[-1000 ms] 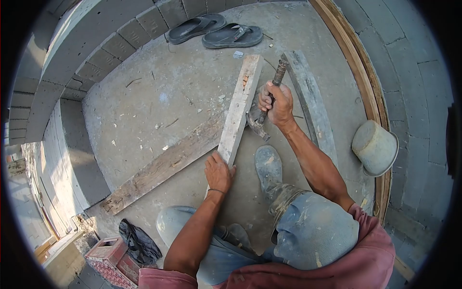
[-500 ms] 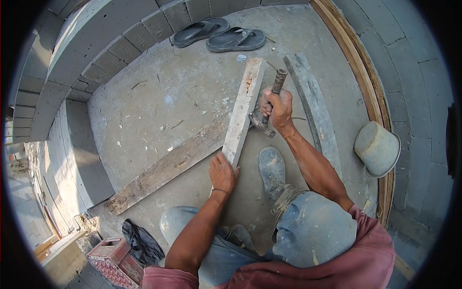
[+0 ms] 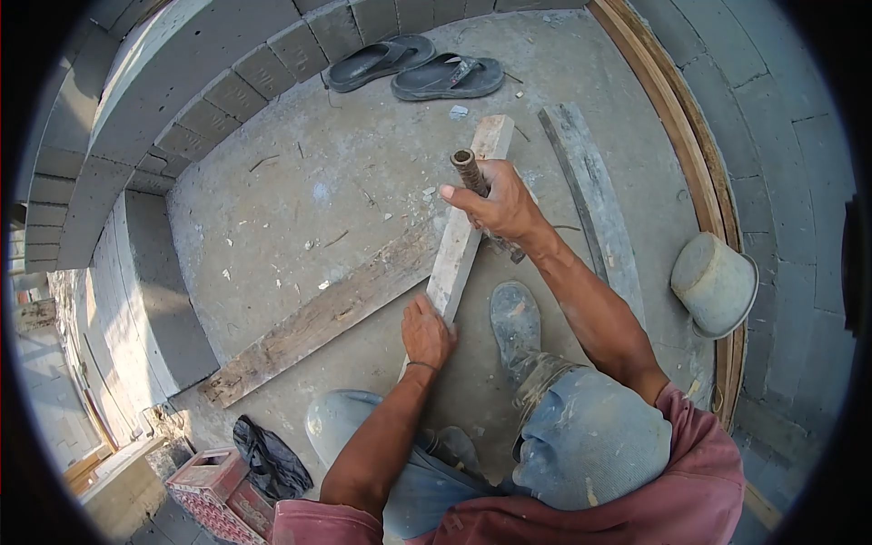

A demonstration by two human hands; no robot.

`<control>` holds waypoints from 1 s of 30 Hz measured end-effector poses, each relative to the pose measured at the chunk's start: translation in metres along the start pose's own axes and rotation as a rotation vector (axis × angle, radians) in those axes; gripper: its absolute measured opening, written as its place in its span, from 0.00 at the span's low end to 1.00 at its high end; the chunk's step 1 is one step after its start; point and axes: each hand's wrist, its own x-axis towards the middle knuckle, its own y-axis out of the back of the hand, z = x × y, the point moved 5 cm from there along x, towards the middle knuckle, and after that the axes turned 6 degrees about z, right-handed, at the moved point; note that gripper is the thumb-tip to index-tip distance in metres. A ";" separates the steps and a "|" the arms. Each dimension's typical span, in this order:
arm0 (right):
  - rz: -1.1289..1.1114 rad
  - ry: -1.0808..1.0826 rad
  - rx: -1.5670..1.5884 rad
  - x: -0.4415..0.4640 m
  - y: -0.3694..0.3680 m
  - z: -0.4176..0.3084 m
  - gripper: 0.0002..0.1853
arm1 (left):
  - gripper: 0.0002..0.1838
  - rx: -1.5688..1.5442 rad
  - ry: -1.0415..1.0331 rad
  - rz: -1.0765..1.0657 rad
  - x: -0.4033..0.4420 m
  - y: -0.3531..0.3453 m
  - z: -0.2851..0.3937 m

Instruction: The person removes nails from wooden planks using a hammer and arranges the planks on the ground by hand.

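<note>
Gripping timber (image 3: pixel 451 268) w/ L hand (image 3: pixel 427 334), hammer (image 3: pixel 468 168) w/ R hand (image 3: pixel 501 204) | timber pos: over plank (image 3: pixel 318 318) nr its upper-R end, in from floor (image 3: pixel 263 204) edges | could roll/skid if held slackly on L

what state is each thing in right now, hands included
left hand, holding the short beam
right hand, closed around the hammer
hammer, grip end up, head partly hidden
short beam, crossing over the long plank
long plank, lying on the floor
sandals, soles down, unworn
bucket, mouth turned away, contents not visible
black plastic, crumpled
</note>
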 end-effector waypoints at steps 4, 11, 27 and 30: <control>-0.158 -0.215 -0.133 0.013 -0.018 -0.009 0.27 | 0.40 -0.055 0.094 -0.062 0.000 0.015 0.010; 0.374 -0.190 0.319 -0.007 0.034 0.005 0.24 | 0.35 -0.070 0.142 0.081 -0.005 -0.001 0.009; 0.400 -0.101 0.836 -0.030 0.068 0.026 0.29 | 0.34 0.011 0.148 0.020 -0.003 0.001 0.007; 0.346 -0.171 0.902 -0.022 0.084 0.040 0.31 | 0.34 0.069 0.084 0.130 -0.008 -0.004 0.011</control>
